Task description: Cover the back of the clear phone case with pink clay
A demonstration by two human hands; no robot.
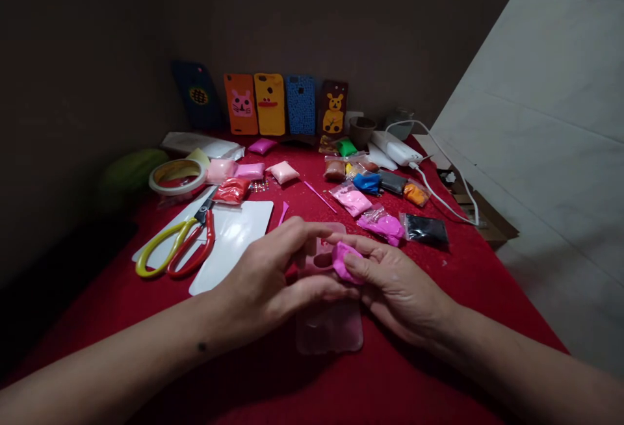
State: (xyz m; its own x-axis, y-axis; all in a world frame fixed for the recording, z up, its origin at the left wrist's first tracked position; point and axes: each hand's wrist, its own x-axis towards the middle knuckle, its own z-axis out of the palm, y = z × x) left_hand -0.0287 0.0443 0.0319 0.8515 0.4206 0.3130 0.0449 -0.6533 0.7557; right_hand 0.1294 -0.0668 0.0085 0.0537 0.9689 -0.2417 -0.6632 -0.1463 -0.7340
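Note:
A lump of bright pink clay (345,262) is pinched between the thumb and fingers of my right hand (397,282). My left hand (273,275) curves around from the left, its thumb and fingers well apart. Its fingertips meet the right hand's fingers beside the clay; whether they press on the clay itself I cannot tell. Under both hands a clear phone case (329,334) lies flat on the red cloth, partly hidden by the fingers. Just beyond are a pink modelling tool (320,196) and an opened packet of pink clay (383,225).
Scissors (199,217) lie on white sheets (234,236) at left, near a tape roll (178,176). Clay packets (426,230) are spread at right and middle. Decorated phone cases (270,104) lean on the back wall. A white power bank (397,147) trails a cable.

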